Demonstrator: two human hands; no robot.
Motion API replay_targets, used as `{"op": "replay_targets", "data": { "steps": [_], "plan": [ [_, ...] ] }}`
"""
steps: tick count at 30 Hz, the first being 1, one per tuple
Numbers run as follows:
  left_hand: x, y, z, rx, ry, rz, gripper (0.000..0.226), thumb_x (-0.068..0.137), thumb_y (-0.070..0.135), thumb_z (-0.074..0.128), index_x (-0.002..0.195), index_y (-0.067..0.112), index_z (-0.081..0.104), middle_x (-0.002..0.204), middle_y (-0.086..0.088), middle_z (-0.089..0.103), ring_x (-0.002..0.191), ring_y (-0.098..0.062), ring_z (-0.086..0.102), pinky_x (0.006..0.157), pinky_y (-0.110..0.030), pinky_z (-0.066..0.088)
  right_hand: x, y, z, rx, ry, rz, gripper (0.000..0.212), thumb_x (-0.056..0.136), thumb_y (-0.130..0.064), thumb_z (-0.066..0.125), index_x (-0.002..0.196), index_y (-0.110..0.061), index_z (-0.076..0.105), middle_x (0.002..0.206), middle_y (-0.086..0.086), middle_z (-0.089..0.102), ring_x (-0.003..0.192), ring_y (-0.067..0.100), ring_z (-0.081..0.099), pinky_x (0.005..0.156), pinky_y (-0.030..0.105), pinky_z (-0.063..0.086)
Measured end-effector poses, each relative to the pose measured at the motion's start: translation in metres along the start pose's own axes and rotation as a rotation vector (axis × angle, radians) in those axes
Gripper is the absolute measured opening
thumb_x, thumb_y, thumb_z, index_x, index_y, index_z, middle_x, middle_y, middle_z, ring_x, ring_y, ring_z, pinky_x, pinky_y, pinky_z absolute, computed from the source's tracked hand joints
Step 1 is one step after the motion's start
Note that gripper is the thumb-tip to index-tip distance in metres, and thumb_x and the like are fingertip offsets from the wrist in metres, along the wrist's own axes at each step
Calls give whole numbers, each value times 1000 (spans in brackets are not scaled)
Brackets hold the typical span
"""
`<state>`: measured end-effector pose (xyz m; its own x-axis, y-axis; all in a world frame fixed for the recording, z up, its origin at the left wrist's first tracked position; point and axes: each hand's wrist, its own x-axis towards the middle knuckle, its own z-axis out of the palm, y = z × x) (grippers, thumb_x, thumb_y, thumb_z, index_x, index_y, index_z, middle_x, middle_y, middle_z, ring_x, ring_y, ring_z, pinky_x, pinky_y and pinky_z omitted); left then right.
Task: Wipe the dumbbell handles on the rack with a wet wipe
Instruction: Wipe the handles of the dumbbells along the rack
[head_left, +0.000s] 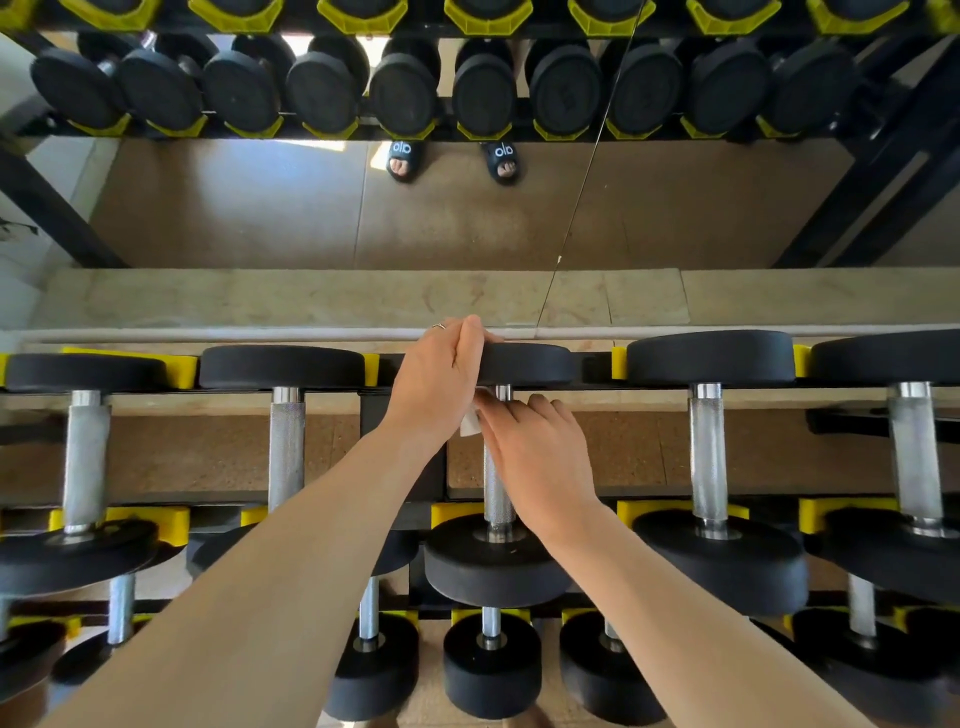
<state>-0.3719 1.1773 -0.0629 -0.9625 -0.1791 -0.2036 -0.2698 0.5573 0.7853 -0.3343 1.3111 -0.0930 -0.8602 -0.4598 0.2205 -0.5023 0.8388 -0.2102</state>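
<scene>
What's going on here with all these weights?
A person is cleaning dumbbells on a rack in front of a mirror. The left hand grips the far head of the middle dumbbell on the top row, steadying it. The right hand is wrapped around that dumbbell's metal handle near its far end, with a white wet wipe under the fingers. The neighbouring dumbbells sit untouched in their yellow cradles.

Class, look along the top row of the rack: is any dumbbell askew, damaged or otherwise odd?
Nothing stands out. The dumbbells sit parallel in the yellow cradles; the left hand steadies one head while the right hand holds the wipe on its handle.
</scene>
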Motion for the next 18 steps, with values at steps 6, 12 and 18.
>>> {"op": "replay_targets", "data": {
  "steps": [6, 12, 18],
  "plan": [
    [-2, 1, -1, -29, -8, 23, 35, 112, 31, 31, 93, 36, 60, 91, 5, 61, 88, -6, 56, 69, -13, 44, -15, 2, -4, 619, 9, 389, 32, 98, -28, 54, 128, -22, 64, 101, -16, 69, 81, -5, 64, 75, 7, 50],
    [-2, 3, -2, -23, -12, 24, 38, 112, 31, 30, 87, 41, 58, 91, 7, 61, 89, -6, 56, 72, -17, 42, -3, 0, -2, 872, 38, 879, 15, 99, -21, 57, 104, -21, 71, 86, -16, 66, 78, -3, 61, 75, 11, 45],
    [-2, 2, -2, -33, -8, 21, 37, 111, 31, 31, 94, 34, 63, 90, 5, 62, 87, -6, 56, 72, -20, 46, 16, 12, -6, 1611, -326, 1342, 31, 99, -21, 51, 69, -17, 49, 52, -4, 35, 53, 13, 28, 61, 31, 30]
  ]
}}
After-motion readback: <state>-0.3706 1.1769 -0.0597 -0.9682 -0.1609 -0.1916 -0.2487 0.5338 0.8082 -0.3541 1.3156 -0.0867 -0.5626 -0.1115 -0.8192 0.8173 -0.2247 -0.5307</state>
